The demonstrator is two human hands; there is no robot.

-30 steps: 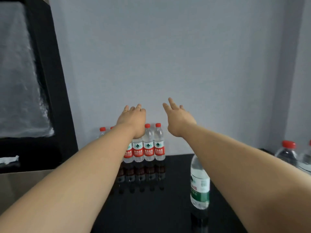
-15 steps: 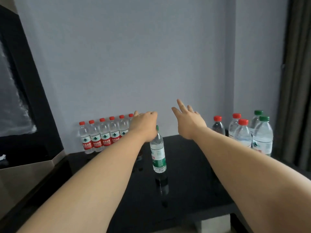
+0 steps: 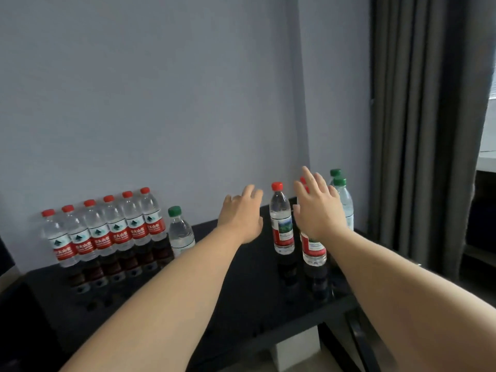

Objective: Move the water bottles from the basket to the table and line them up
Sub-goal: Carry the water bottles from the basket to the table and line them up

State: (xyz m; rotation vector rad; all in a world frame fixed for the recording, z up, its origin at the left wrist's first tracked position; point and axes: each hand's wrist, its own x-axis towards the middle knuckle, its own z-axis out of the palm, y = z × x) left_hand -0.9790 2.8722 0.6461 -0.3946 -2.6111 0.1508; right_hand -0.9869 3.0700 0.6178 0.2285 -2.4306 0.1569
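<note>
Glossy black table [image 3: 268,304]; clear plastic bottles [image 3: 280,218] upright; left hand [image 3: 241,218], right hand [image 3: 319,210] fingers [image 3: 308,178] spread, empty.

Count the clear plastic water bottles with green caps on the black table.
3: one green-capped bottle ends the left row; two others stand far right, behind the right hand, which may hide more.

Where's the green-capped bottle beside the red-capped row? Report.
Head view, left side: the green-capped bottle stands on the table at the red-capped row's right end, left of the left hand.
</note>
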